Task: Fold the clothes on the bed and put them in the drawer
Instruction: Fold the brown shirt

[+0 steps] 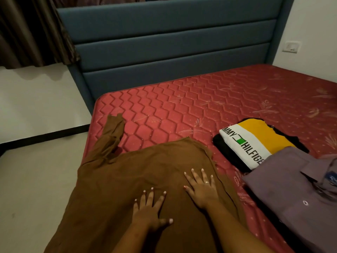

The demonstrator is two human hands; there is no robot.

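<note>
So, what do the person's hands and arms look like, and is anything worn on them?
The left hand and the right hand both have longish nails painted a pale, whitish colour. A thin ring sits on one finger of the right hand. No sleeve, watch or bracelet is visible in this view.

On the folded T-shirt (259, 137), black capital letters are printed along its white band (255, 148). "MMY" and "HILFIGE" can be read, and both words are cut off at the folds. A small green and white flag emblem (239, 140) is set between them. On the grey shirt (284, 190), a small blue label (333, 178) is seen at the picture's edge, and its lettering cannot be made out.
</note>
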